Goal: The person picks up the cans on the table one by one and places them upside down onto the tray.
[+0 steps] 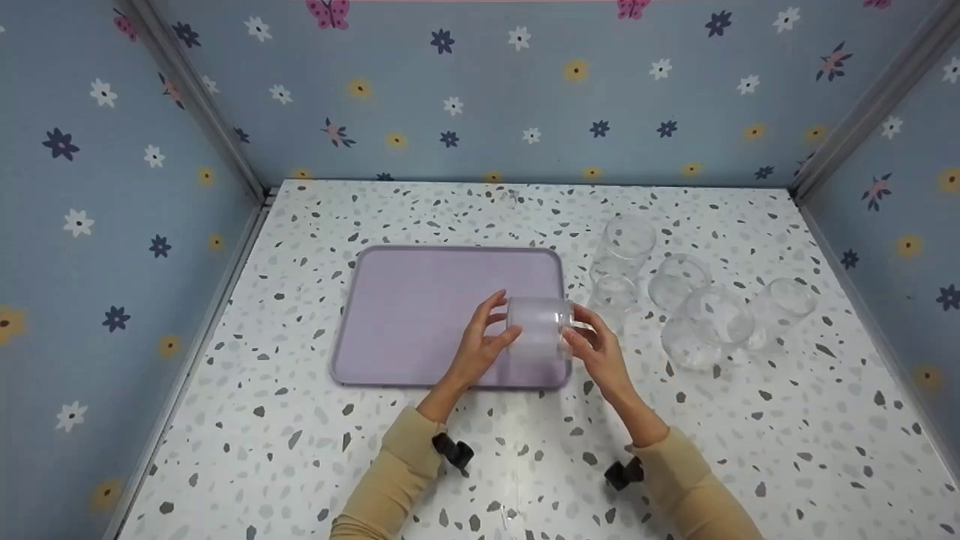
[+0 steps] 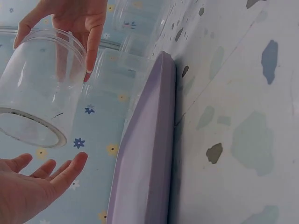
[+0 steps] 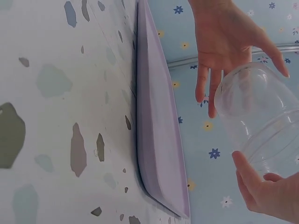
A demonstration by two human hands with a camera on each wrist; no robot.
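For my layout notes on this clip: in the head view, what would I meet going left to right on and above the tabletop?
Purple tray's left rim → left hand → clear container between the hands → right hand → rightmost clear vessel. Other vessels overlap in the order, so omitted.

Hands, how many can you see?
2: the left hand is beside one end of the clear container, and the right hand grips its other end.

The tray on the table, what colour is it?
The tray is pale purple, without any visible pattern; it shows best in the head view.
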